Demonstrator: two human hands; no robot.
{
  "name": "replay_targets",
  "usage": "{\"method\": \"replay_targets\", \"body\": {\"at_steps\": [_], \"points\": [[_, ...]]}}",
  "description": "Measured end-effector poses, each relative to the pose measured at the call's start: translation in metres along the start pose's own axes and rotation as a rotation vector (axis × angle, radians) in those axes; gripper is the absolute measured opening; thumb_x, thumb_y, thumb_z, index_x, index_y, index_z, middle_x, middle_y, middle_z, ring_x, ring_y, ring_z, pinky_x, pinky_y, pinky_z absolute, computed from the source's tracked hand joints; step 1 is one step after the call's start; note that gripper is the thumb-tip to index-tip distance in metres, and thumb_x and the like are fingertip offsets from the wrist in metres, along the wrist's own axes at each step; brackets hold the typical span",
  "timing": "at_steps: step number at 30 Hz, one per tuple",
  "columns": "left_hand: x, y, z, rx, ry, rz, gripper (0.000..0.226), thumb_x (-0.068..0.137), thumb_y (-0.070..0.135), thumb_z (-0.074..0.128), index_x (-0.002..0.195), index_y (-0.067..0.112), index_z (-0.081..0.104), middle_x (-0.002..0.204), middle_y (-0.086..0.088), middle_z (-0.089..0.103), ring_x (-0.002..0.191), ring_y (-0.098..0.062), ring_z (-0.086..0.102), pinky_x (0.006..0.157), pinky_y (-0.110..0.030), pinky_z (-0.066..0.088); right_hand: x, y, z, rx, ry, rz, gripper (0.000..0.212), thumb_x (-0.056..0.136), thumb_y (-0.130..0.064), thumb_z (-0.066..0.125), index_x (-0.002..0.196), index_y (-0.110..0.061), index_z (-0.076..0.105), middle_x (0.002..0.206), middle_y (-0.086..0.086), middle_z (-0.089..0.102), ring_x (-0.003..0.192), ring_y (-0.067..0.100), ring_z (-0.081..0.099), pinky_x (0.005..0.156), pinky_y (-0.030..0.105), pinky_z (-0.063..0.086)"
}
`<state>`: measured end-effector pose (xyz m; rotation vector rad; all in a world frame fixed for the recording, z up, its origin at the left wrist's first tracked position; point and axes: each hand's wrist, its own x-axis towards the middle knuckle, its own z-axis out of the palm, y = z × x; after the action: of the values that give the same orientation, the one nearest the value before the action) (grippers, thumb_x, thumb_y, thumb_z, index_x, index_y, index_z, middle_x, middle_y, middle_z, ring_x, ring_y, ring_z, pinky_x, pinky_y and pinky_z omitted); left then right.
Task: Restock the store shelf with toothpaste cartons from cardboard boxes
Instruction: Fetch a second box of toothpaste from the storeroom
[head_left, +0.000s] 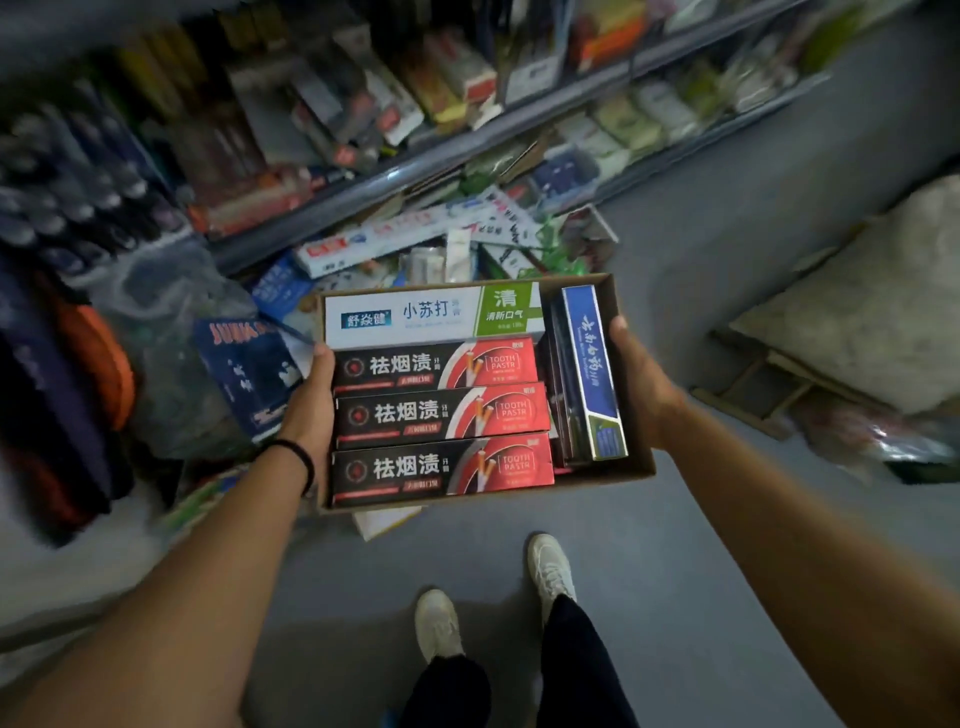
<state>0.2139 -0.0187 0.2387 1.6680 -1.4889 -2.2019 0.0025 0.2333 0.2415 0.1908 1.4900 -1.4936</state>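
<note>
I hold an open cardboard box (636, 467) level in front of me, above the floor. My left hand (311, 395) grips its left wall and my right hand (641, 379) grips its right wall. Inside lie three black-and-red toothpaste cartons (441, 413) stacked side by side, a white-and-green carton (431, 314) at the far end, and a blue carton (592, 364) standing on edge along the right wall. The store shelf (395, 182) runs across the top of the view, blurred, with more cartons lying loose at its foot (415, 234).
Bags and dark packaged goods (171, 338) crowd the floor at the left. A pale sack on a wooden pallet (852, 322) lies at the right. My two feet in white shoes (493, 597) stand on grey floor below the box.
</note>
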Motion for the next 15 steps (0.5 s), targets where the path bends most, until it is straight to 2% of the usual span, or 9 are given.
{"method": "replay_targets", "body": {"at_steps": [3, 6, 8, 11, 15], "points": [[-0.036, 0.05, 0.031, 0.119, -0.08, 0.083, 0.063, 0.088, 0.072, 0.029, 0.094, 0.024, 0.069, 0.085, -0.008, 0.074, 0.079, -0.027, 0.071, 0.076, -0.042, 0.054, -0.058, -0.028, -0.019, 0.066, 0.092, -0.046, 0.084, 0.076, -0.074, 0.049, 0.131, -0.01, 0.058, 0.126, 0.019, 0.062, 0.118, 0.039, 0.057, 0.099, 0.053, 0.047], [-0.07, 0.087, 0.068, 0.274, -0.15, 0.187, 0.063, 0.086, 0.075, 0.029, 0.092, 0.028, 0.069, 0.087, -0.006, 0.075, 0.084, -0.027, 0.071, 0.086, -0.05, 0.053, -0.114, -0.04, -0.05, 0.151, 0.185, -0.103, 0.085, 0.077, -0.076, 0.051, 0.131, -0.012, 0.058, 0.126, 0.019, 0.062, 0.116, 0.038, 0.059, 0.101, 0.055, 0.044], [-0.094, 0.11, 0.099, 0.384, -0.219, 0.238, 0.065, 0.084, 0.077, 0.027, 0.094, 0.028, 0.07, 0.091, -0.008, 0.074, 0.088, -0.029, 0.07, 0.089, -0.053, 0.051, -0.152, -0.046, -0.071, 0.19, 0.234, -0.151, 0.076, 0.085, -0.073, 0.043, 0.127, -0.012, 0.06, 0.119, 0.016, 0.067, 0.104, 0.034, 0.066, 0.092, 0.05, 0.053], [-0.127, 0.132, 0.158, 0.505, -0.329, 0.294, 0.065, 0.088, 0.074, 0.024, 0.096, 0.027, 0.069, 0.092, -0.01, 0.074, 0.088, -0.03, 0.07, 0.088, -0.05, 0.052, -0.208, -0.051, -0.108, 0.286, 0.258, -0.238, 0.064, 0.095, -0.063, 0.03, 0.115, -0.013, 0.065, 0.101, 0.013, 0.072, 0.084, 0.026, 0.072, 0.068, 0.036, 0.06], [-0.169, 0.134, 0.256, 0.628, -0.489, 0.333, 0.069, 0.088, 0.074, 0.023, 0.099, 0.024, 0.07, 0.094, -0.011, 0.074, 0.084, -0.026, 0.071, 0.088, -0.048, 0.052, -0.281, -0.048, -0.168, 0.369, 0.412, -0.323, 0.067, 0.095, -0.063, 0.028, 0.123, -0.012, 0.061, 0.112, 0.015, 0.07, 0.092, 0.027, 0.07, 0.073, 0.035, 0.058]]}}
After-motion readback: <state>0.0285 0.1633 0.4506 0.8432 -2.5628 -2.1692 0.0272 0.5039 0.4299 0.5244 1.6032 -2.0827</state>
